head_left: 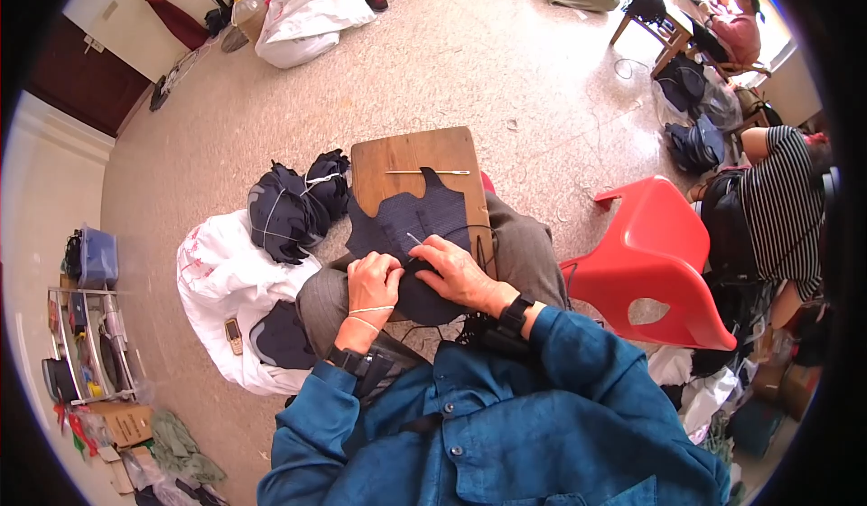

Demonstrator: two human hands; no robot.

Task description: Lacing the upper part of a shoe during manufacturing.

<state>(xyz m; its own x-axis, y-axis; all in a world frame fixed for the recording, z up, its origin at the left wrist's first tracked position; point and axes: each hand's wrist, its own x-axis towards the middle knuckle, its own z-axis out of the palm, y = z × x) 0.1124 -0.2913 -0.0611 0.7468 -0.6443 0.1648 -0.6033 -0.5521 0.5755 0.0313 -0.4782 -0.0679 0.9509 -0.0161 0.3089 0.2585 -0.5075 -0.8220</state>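
Note:
A dark navy ribbed fabric piece (417, 217), with a curved, lobed outline, lies over a wooden board (406, 152) in front of my lap. My left hand (371, 282) is closed, pinching the near part of the fabric between thumb and fingers. Close beside it, my right hand (456, 276) is closed around a thin metal needle (413, 238), whose tip sticks up past the fingers. Dark thread (483, 238) loops out to the right of this hand. Another long needle (428, 173) lies across the board beyond the fabric.
Left of my knees, tied bundles of dark fabric pieces (291, 210) rest by a white sack (217, 262) with a small phone (234, 335) on it. A red plastic chair (646, 253) stands at my right. A person in stripes (777, 212) sits beyond it; another person (736, 34) sits farther back.

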